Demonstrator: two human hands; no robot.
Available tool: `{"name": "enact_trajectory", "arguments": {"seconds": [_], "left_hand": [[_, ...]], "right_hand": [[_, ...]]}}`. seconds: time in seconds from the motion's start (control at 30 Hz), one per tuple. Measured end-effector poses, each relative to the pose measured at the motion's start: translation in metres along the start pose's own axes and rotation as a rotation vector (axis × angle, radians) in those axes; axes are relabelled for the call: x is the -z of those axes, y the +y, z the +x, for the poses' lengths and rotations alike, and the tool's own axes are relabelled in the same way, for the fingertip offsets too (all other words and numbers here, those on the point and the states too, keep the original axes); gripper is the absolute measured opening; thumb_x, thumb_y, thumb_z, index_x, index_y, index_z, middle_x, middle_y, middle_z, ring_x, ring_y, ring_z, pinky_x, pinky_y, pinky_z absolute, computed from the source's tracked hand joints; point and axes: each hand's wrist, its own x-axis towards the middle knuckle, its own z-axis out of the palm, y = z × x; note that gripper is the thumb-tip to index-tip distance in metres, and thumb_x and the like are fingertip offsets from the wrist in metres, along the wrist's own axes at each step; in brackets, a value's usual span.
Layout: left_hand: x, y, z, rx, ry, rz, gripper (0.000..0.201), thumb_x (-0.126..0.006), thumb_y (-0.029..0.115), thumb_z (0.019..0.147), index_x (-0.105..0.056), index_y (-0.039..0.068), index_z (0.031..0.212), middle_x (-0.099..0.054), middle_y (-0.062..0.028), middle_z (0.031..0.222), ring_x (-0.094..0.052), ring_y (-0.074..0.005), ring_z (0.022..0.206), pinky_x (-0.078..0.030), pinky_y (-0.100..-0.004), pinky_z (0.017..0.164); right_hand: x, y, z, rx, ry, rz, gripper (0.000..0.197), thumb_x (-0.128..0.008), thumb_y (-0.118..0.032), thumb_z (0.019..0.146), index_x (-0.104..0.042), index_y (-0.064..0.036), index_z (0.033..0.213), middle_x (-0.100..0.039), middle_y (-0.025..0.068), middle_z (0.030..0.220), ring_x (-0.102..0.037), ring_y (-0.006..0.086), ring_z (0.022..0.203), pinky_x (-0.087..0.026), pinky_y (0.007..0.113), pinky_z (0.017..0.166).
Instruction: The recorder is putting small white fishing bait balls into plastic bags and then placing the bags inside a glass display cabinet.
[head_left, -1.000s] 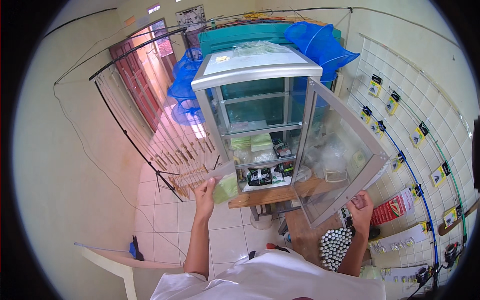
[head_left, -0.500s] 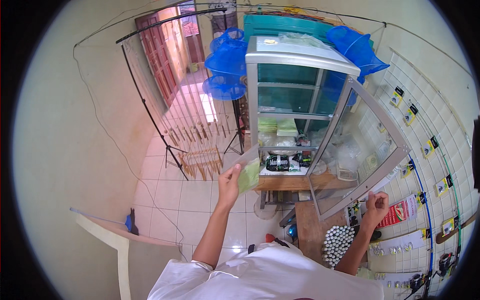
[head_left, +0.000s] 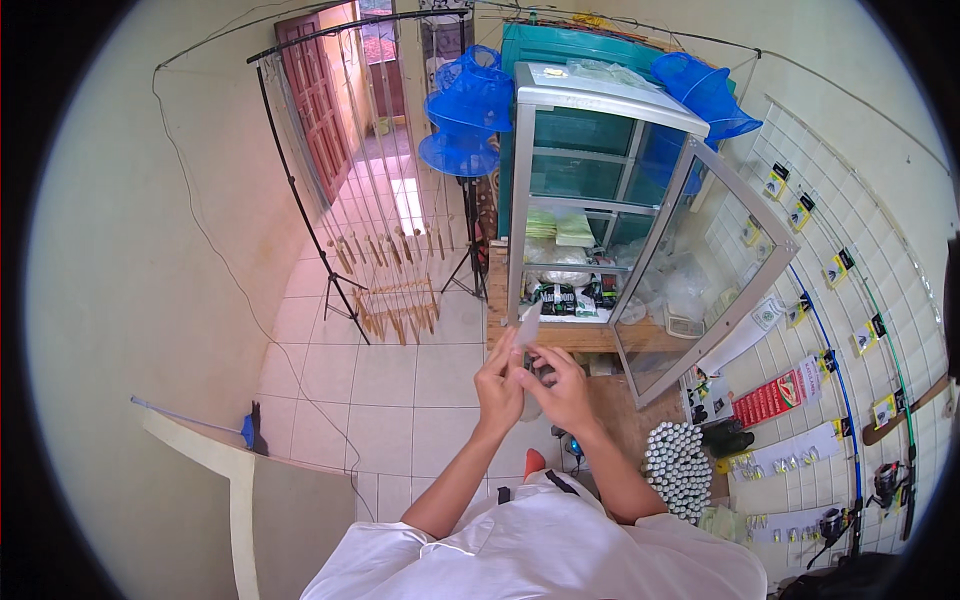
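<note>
Both hands meet on a small clear packet

Your left hand [head_left: 497, 385] and your right hand [head_left: 562, 388] are raised together in front of your chest, fingers curled inward and nearly touching each other. Your left hand pinches one small clear packet [head_left: 528, 326] at its lower end, so the packet stands up above your fingertips, in front of the wooden table [head_left: 560, 337]. Your right hand's fingers are bent close beside it; whether they grip the packet too cannot be told.

Ahead of you stands one glass display cabinet [head_left: 590, 170] on that table, its one door [head_left: 705, 265] swung open to your right. Two blue nets [head_left: 468, 105] hang beside it, one at each top corner. One rack of fishing rods [head_left: 385, 250] stands to your left. One white chair [head_left: 255, 490] sits low at your left
</note>
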Motion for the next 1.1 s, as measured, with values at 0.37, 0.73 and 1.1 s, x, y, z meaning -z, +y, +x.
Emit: {"name": "enact_trajectory", "arguments": {"seconds": [0.37, 0.73, 1.1], "left_hand": [[-0.004, 0.025, -0.017, -0.169, -0.161, 0.278, 0.046, -0.066, 0.006, 0.088, -0.056, -0.004, 0.132, -0.034, -0.0266, 0.152, -0.043, -0.0376, 0.136, -0.04, -0.0415, 0.107], [-0.008, -0.03, 0.067, 0.305, -0.611, -0.37, 0.051, -0.071, 0.007, 0.088, -0.051, -0.004, 0.134, -0.061, -0.0146, 0.127, -0.059, -0.0188, 0.114, -0.048, -0.0329, 0.097], [-0.08, -0.105, 0.147, 0.641, -0.558, -0.285, 0.03, -0.067, 0.004, 0.091, -0.063, -0.004, 0.121, -0.07, -0.0072, 0.103, -0.063, -0.0075, 0.084, -0.05, -0.021, 0.075]], "right_hand": [[0.008, 0.003, 0.004, -0.157, 0.054, -0.076, 0.027, -0.057, -0.022, 0.098, -0.068, 0.0002, 0.108, -0.067, 0.0129, 0.084, -0.064, 0.0197, 0.07, -0.05, 0.032, 0.063], [0.064, 0.064, 0.092, -0.209, -0.17, 0.516, 0.028, -0.049, -0.021, 0.104, -0.063, 0.0026, 0.113, -0.069, 0.0074, 0.102, -0.063, 0.0119, 0.094, -0.05, 0.027, 0.086], [0.088, 0.18, 0.21, -0.247, -0.031, 0.347, 0.023, -0.057, -0.012, 0.099, -0.063, 0.0052, 0.114, -0.071, 0.0085, 0.097, -0.063, 0.0103, 0.09, -0.049, 0.024, 0.079]]}}
